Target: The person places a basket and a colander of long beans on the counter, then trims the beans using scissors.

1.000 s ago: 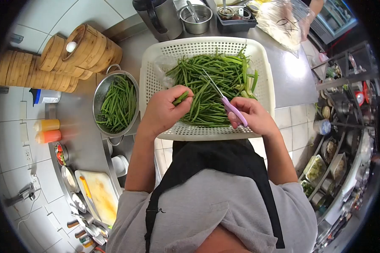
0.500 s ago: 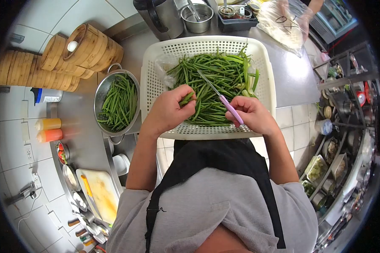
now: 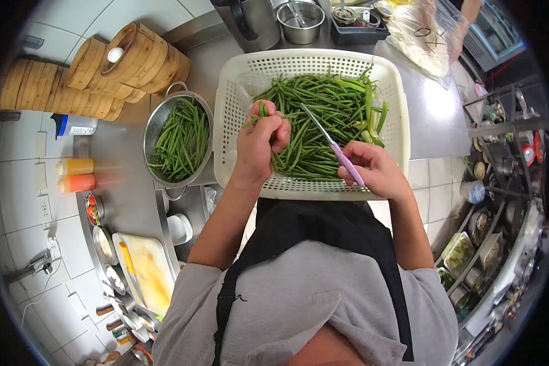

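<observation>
A white perforated basket (image 3: 404,116) in front of me holds a heap of green beans (image 3: 320,131). My left hand (image 3: 261,141), over the basket's left part, is closed around a few green beans (image 3: 261,111) whose ends stick out above the fingers. In my right hand (image 3: 375,168), at the basket's near right, are pink-handled scissors (image 3: 346,163). Their blades point up and left over the heap and look closed. Left of the basket stands a metal colander (image 3: 152,134) with more green beans (image 3: 182,140) in it.
Bamboo steamers (image 3: 143,58) are stacked at the back left. Behind the basket stand a metal jug (image 3: 250,27) and a metal pot (image 3: 301,30). A cutting board (image 3: 149,268) with a yellow-handled knife (image 3: 127,257) lies at left. Another person's hand (image 3: 457,30) touches a plastic bag (image 3: 421,39).
My left hand has turned more upright, with bean ends now showing above its fingers. The scissors stay in my right hand. The whole view has shifted slightly.
</observation>
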Available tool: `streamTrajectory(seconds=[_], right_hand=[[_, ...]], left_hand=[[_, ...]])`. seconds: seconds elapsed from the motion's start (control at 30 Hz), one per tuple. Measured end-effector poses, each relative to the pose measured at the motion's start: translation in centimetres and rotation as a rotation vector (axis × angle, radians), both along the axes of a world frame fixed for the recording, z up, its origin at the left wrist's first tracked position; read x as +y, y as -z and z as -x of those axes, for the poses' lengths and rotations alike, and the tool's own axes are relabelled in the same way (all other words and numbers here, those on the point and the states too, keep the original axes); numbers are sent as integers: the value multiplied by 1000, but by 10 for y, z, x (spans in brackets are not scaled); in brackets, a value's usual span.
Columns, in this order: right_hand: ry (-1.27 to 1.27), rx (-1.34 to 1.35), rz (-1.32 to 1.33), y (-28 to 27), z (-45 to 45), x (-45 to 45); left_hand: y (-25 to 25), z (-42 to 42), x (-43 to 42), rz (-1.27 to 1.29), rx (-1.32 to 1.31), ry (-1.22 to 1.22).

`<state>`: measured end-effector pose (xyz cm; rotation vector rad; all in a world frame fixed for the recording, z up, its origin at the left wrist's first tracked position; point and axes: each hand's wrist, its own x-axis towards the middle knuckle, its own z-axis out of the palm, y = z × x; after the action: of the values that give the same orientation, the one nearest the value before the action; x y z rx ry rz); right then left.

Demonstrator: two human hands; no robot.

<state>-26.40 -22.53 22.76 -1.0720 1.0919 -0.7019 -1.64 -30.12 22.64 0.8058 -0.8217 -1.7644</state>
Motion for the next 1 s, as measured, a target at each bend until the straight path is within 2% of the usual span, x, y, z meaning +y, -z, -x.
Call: streamTrajectory(seconds=[0.2, 0.5, 0.93, 1.0], right_hand=[[-39, 82, 25, -5, -2, 1], [19, -9, 26, 5, -3, 2], [64, 64, 7, 5, -3, 0], [81, 55, 26, 7, -6, -1]], left_hand=[[-2, 16, 10, -19, -12, -23], [-4, 31, 22, -17, -115, 62], [-7, 7, 8, -43, -119, 62], [-18, -16, -2, 35, -276, -6]])
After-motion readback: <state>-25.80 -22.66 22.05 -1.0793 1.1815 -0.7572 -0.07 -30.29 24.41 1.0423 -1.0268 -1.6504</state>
